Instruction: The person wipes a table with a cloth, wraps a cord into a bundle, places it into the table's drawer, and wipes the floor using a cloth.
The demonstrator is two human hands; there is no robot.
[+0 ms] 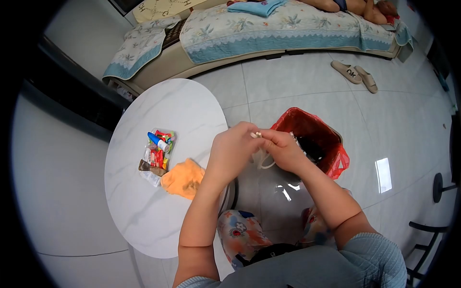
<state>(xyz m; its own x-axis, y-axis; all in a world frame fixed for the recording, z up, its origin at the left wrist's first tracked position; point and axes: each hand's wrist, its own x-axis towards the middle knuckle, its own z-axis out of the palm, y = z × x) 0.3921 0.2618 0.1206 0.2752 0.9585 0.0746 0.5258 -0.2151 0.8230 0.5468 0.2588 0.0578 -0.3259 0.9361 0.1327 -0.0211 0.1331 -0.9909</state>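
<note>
My left hand (234, 148) and my right hand (284, 148) meet in front of me, between the round table and the bin. Pinched between their fingers is a thin whitish cord (268, 167), part of which hangs in a loop below. Small pale ends (258, 135) poke up between the fingertips; what they are is too small to tell. Closest to my right hand stands a bin lined with a red plastic bag (336, 144), with dark rubbish inside. On the table to the left of my left hand lies an orange cloth (183, 178) with dark stains.
The round white marble-patterned table (139, 221) holds a clear tray of small colourful packets (156, 157) and a blue-and-white tube (158, 142). Beyond is a sofa with a floral cover (269, 33), where a person (355, 6) lies. Beige slippers (346, 72) sit on the tiles.
</note>
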